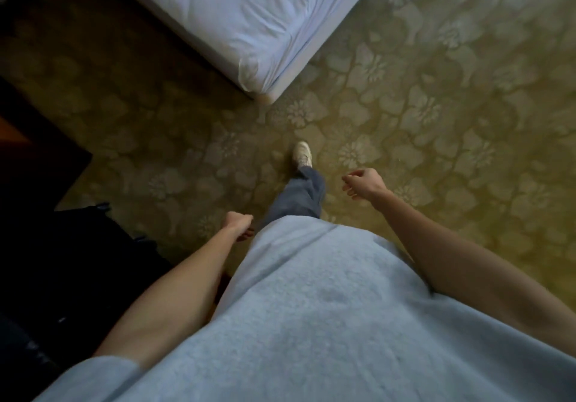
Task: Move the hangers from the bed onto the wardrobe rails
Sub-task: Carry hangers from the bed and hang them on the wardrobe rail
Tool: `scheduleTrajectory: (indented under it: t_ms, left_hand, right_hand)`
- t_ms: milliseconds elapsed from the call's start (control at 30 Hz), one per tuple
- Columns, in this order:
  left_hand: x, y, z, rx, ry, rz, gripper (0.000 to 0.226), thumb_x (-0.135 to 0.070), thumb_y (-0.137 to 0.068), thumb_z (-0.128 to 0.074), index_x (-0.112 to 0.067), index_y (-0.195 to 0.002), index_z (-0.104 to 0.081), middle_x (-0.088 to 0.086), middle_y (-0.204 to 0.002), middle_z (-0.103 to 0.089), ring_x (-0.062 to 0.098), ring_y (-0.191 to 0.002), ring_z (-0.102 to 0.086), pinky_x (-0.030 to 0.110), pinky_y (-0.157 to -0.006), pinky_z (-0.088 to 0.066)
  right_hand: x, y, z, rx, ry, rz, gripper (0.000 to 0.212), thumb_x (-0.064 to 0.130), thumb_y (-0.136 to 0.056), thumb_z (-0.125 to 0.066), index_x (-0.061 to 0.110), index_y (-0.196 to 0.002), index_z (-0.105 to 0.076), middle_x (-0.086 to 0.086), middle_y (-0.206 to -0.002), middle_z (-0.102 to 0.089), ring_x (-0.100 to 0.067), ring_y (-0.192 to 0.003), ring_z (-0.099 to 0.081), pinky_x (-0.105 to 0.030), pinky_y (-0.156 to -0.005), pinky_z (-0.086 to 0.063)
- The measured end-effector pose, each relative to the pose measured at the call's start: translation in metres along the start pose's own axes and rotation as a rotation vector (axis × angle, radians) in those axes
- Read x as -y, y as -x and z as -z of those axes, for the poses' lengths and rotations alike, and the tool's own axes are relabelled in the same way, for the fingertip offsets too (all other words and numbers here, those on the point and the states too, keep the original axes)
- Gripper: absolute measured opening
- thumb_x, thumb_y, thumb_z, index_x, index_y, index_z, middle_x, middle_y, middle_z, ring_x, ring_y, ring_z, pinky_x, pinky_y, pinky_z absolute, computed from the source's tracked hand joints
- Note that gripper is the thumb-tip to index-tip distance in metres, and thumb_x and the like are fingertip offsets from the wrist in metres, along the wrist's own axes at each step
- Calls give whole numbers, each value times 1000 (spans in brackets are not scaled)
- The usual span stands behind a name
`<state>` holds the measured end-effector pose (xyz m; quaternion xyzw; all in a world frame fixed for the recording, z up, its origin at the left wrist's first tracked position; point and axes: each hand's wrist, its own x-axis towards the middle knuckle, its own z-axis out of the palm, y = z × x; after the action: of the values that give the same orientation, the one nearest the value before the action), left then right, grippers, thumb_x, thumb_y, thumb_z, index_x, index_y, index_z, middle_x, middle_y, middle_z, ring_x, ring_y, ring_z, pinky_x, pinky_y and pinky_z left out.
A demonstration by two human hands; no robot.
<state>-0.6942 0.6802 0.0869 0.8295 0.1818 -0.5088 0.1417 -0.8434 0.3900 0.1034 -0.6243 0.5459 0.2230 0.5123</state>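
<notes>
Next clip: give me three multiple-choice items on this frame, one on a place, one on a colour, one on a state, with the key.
1. Where is the bed?
A. ahead, its corner pointing at the person
B. behind the person
C. under the right hand

2. What colour is the sheet?
A. red
B. pale blue-white
C. black

3. What do the hands hold?
A. a hanger each
B. one hanger in the left hand
C. nothing

Key: 1 A, the bed corner sits at the top, beyond the shoe. 2 B, the sheet shows pale blue-white. 3 C, the left hand and right hand hang loosely curled with nothing in them.
</notes>
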Motion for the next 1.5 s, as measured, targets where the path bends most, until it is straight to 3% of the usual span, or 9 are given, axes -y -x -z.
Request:
scheduleTrajectory:
  t_ms: [67,233,400,533,667,833,1000,1267,1500]
  left_hand:
    - [-56,-2,14,21,-9,-36,29,-14,-95,-56,-4,-69,-63,7,-59,-60,16,-43,-51,16,-30,-33]
    - [-216,-8,28,91,-17,-211,22,-12,-95,-55,-5,-78,-68,7,-68,-67,15,-50,-55,24,-44,-41]
    - [-378,4,23,160,-55,-420,19,-15,-93,-59,-5,-85,-73,2,-66,-70,10,-48,-58,20,-43,-44]
    - [-486,10,9,224,-134,-499,21,-19,-93,-58,-13,-76,-69,1,-67,-72,14,-56,-61,23,-52,-48]
    - [-574,6,2,211,-181,-516,18,-21,-95,-58,-9,-91,-71,2,-77,-75,13,-60,-64,24,-54,-48]
    - [-639,8,16,184,-242,-431,18,-18,-99,-55,-10,-88,-67,3,-78,-71,11,-59,-60,20,-50,-46]
    - [-683,-11,36,108,-214,-327,22,-17,-93,-57,-7,-81,-71,4,-72,-71,13,-52,-58,21,-46,-45]
    - [-733,-41,62,67,-89,-184,23,-18,-92,-59,-5,-79,-72,6,-70,-71,17,-50,-57,22,-45,-44]
    - [-826,-67,63,162,18,-60,21,-15,-87,-55,-5,-77,-71,14,-78,-74,21,-55,-60,23,-49,-44]
  right_hand:
    - [20,-12,26,-34,21,-39,25,19,-94,-57,2,-95,-76,-17,-89,-76,-25,-75,-69,-40,-75,-61]
    - [49,-33,87,-121,43,-148,23,19,-93,-59,6,-98,-77,-11,-93,-75,-25,-86,-68,-34,-78,-54]
    - [60,-55,138,-207,-61,-300,23,23,-91,-62,7,-95,-78,-13,-95,-74,-29,-94,-67,-37,-85,-52]
    - [70,-89,173,-230,-193,-408,23,19,-91,-62,2,-96,-76,-8,-76,-69,-24,-67,-60,-39,-73,-54]
    - [95,-134,220,-188,-269,-452,22,14,-91,-61,-2,-98,-73,-12,-77,-68,-24,-64,-59,-32,-56,-50]
    - [158,-192,291,-163,-220,-431,24,20,-86,-63,0,-84,-76,-19,-84,-72,-28,-71,-61,-36,-66,-48]
    - [253,-262,355,-127,-198,-253,22,18,-93,-59,1,-90,-73,-15,-85,-75,-25,-70,-65,-40,-74,-59]
    - [430,-351,427,-52,-29,46,20,17,-91,-55,11,-91,-74,-8,-89,-75,-21,-81,-70,-31,-69,-58]
    - [539,-425,478,10,160,110,23,14,-88,-56,3,-92,-76,-8,-85,-75,-18,-70,-64,-36,-71,-58]
